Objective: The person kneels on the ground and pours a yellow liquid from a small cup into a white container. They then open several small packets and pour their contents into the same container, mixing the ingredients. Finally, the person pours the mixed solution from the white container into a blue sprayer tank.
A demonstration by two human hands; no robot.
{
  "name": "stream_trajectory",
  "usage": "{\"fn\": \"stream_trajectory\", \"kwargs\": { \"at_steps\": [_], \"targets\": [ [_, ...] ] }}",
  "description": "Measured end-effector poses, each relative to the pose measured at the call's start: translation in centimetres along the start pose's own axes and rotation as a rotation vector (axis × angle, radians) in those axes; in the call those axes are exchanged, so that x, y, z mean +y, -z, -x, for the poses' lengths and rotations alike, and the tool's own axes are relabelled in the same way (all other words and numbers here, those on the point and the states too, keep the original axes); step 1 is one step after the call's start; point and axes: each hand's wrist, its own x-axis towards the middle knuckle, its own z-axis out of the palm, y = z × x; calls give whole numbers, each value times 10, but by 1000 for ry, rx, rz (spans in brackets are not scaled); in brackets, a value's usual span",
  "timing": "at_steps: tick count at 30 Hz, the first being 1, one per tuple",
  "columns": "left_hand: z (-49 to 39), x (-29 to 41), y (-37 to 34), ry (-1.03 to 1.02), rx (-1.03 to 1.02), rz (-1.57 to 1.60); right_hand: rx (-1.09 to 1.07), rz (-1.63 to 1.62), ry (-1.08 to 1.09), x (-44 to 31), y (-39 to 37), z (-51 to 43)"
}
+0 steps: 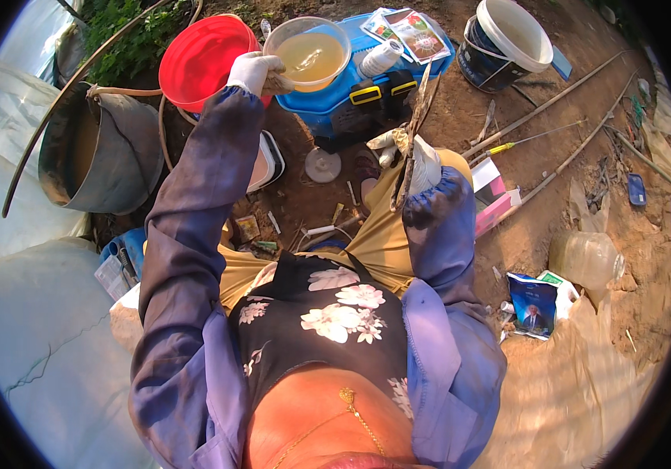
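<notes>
My left hand [258, 73], in a white work glove, has its fingers closed at the near-left rim of a translucent plastic bowl [306, 36]. Cloudy yellowish liquid partly fills the bowl, which sits at the left end of a blue plastic toolbox [306, 111]. Just behind that hand is a red plastic basin [206, 55]. My right hand [414, 155], also gloved, is by my right knee with a dry brown stalk [413, 126] in its grip. The stalk stands roughly upright and hides part of the palm. On the toolbox lie a white ribbed bottle [380, 58] and printed packets [420, 36].
A large dark tub [116, 155] with murky water stands left, a hose across its rim. Right are a white bucket in a dark pail [491, 58], long poles [564, 76], a yellow-handled rod [502, 148], a pink-white box [493, 196] and a blue packet [532, 305]. A round white lid [322, 165] lies ahead.
</notes>
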Motion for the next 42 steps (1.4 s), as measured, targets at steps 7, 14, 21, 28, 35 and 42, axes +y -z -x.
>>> {"fn": "stream_trajectory", "kwargs": {
  "at_steps": [7,14,21,28,35,42],
  "targets": [
    [-6,1,0,6,-24,7,-149,-636,-31,-15,57,-25],
    [-17,-4,-1,-8,-35,11,336,46,-154,-39,104,-48],
    [-11,-6,3,49,-46,-11,552,186,-265,31,191,-157],
    [-5,-8,9,47,-55,-16,500,538,-258,29,176,-195],
    [3,-9,12,26,-37,17,536,577,-41,-2,152,-212],
    [14,-9,31,-83,12,113,509,610,304,-106,121,-210]
  ]
}}
